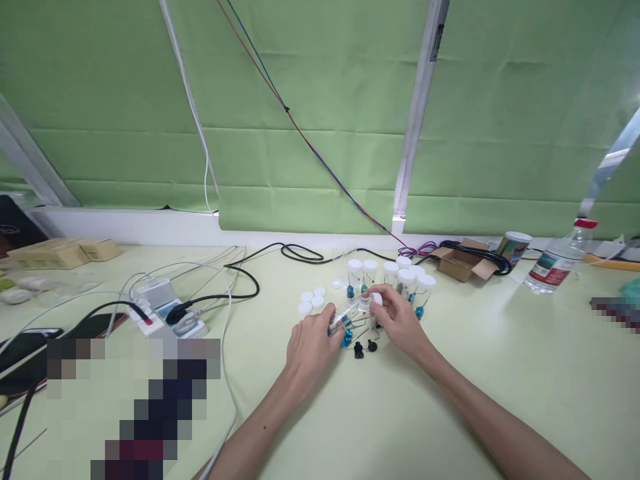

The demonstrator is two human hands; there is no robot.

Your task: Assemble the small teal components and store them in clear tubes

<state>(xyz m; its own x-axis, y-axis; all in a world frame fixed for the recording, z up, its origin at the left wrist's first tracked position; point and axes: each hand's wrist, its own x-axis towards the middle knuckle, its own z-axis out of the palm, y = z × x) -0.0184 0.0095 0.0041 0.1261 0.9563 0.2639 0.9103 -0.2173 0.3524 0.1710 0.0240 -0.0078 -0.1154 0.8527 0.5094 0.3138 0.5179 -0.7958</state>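
Observation:
My left hand (311,339) is closed around a small clear vial (344,315), which lies tilted with its mouth toward the right. Between the fingertips of my right hand (397,319) is a white cap (376,299), a short way right of the vial. Below the hands lie blue metallic parts with thin wires (347,338) and small black parts (359,350). Several white-capped vials (370,270) stand upright just behind, some with blue or green parts inside. Loose white caps (312,301) sit in a cluster left of them.
A power strip (173,310) with plugs and cables occupies the left. At the back right are an open cardboard box (459,261), a canister (514,248) and a water bottle (560,260). A black cable (300,252) runs along the back. Small boxes (65,252) stand far left.

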